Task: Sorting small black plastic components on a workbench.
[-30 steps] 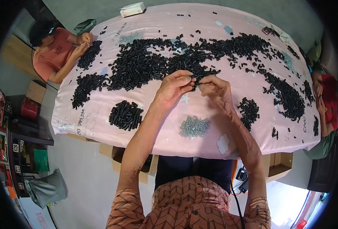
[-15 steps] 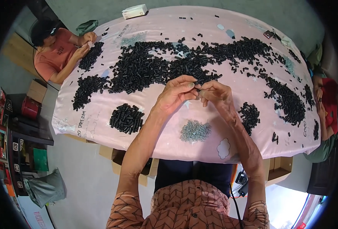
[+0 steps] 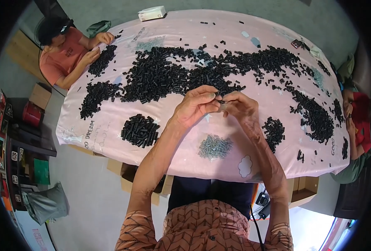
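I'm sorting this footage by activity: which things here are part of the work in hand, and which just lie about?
In use:
left hand
right hand
small black plastic piece pinched between them
heap of black plastic pieces
pile of small grey metal parts

Lying about:
white box
grey bag on the floor
brown cardboard box

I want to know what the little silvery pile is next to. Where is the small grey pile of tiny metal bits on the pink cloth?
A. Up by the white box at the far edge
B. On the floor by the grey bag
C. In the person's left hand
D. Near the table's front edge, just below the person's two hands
D. The grey pile lies on the pink cloth near the front edge, below the left hand and right hand, which meet over a small black piece.
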`<state>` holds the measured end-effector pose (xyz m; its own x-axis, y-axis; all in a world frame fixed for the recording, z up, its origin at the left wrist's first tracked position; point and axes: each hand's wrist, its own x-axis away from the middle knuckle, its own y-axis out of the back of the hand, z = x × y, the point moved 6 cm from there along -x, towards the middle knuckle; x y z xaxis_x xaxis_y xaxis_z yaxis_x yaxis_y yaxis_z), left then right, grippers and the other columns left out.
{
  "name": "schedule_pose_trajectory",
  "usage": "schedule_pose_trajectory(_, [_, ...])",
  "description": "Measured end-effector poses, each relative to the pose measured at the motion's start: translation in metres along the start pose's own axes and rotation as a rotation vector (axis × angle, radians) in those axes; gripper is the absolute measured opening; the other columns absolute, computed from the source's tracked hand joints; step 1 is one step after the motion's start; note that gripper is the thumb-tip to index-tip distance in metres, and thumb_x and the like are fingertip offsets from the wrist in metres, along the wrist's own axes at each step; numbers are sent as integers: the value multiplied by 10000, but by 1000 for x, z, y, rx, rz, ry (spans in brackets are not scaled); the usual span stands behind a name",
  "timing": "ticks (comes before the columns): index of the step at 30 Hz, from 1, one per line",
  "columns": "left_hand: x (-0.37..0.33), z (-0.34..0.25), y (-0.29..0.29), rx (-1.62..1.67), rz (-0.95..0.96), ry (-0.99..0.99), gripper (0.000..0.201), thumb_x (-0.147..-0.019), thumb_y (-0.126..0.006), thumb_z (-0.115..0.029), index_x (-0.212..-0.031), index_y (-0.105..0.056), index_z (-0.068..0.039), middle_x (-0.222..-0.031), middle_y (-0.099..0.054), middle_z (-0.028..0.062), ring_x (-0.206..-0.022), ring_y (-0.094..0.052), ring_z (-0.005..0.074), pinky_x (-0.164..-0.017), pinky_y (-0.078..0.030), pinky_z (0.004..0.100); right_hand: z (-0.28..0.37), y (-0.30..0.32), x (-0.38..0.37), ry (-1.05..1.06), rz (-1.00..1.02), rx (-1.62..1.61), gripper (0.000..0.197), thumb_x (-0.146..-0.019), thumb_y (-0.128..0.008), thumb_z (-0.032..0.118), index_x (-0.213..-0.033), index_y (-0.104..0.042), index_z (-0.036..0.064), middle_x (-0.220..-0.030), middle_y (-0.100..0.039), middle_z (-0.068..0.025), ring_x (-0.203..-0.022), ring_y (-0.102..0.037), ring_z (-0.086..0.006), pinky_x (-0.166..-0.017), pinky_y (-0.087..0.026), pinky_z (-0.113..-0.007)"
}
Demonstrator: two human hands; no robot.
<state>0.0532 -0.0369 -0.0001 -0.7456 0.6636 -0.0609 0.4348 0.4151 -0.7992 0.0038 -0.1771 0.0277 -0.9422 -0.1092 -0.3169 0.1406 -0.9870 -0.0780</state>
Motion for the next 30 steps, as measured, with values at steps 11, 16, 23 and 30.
schedule_pose_trajectory(11, [1,1,-1,11,-4,22,181,-887,-591,-15,-1065,-612,10,-946,-674,172,-788,-688,235,-714,-601,317,14,-1,2,179,-23,255,196,-791,-637,-88,-969,-627,-7,-840,-600,-46,-721,-604,-91,-624,-502,-216])
schedule_pose_trajectory(16, [1,1,-1,-10,-2,22,184,-874,-606,-19,-1052,-606,25,-933,-675,183,-793,-693,250,-713,-604,327,26,-3,4,272,-55,327,228,-784,-612,-112,-975,-624,10,-858,-614,-42,-741,-607,-86,-626,-494,-212])
schedule_pose_trajectory(23, [6,0,-12,-275,-61,-38,171,-873,-616,-37,-1034,-612,19,-906,-679,168,-774,-682,229,-716,-575,306,33,7,5,220,-137,215,239,-778,-604,-123,-973,-626,15,-877,-625,-48,-748,-618,-100,-641,-498,-218])
schedule_pose_trajectory(30, [6,0,-18,-302,-30,-21,164,-892,-614,-72,-1026,-614,22,-860,-675,148,-743,-664,201,-682,-553,294,35,7,4,261,-109,320,235,-772,-608,-112,-965,-628,23,-875,-623,-47,-763,-614,-104,-645,-493,-221])
